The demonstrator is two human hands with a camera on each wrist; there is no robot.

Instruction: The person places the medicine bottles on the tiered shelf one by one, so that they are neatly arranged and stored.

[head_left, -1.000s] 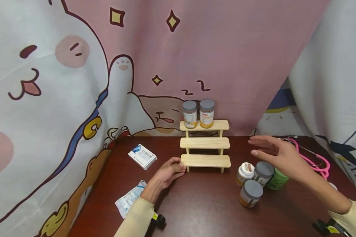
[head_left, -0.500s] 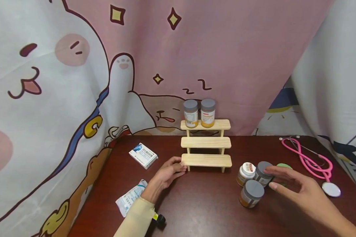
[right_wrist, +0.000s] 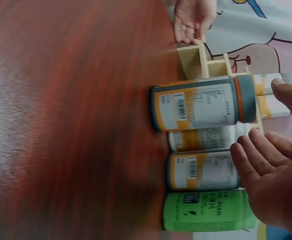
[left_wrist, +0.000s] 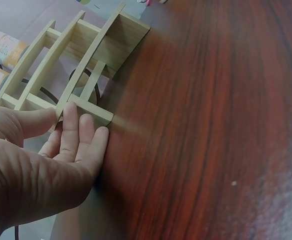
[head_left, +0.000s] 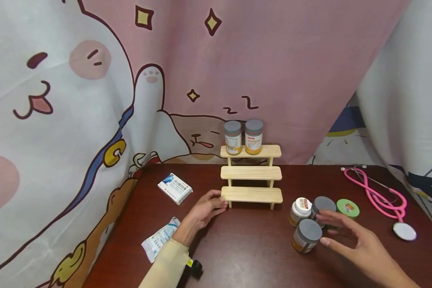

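Observation:
My left hand (head_left: 203,210) holds the left end of the lowest step of a three-tier wooden display shelf (head_left: 252,195), thumb and fingers meeting at its corner. Two grey-lidded supplement jars (head_left: 233,140) stand on the top tier. To the right of the shelf, my right hand (head_left: 363,246) hovers with fingers spread beside the front grey-lidded jar (head_left: 307,236), thumb close to its lid; the right wrist view shows nothing held. Behind that jar stand a white-capped bottle (head_left: 300,212), another grey-lidded jar (head_left: 324,204), partly covered by my fingers, and a green jar (head_left: 348,208).
A pink stethoscope (head_left: 374,192) lies at the table's right. On the left are a medicine box (head_left: 175,189) and a white-and-blue packet (head_left: 160,239). A cartoon-printed curtain (head_left: 291,80) hangs behind the dark wooden table (head_left: 237,256).
My right hand has come down and back from above the jars to beside the front jar, uncovering the green jar and stethoscope. My left hand stays on the shelf.

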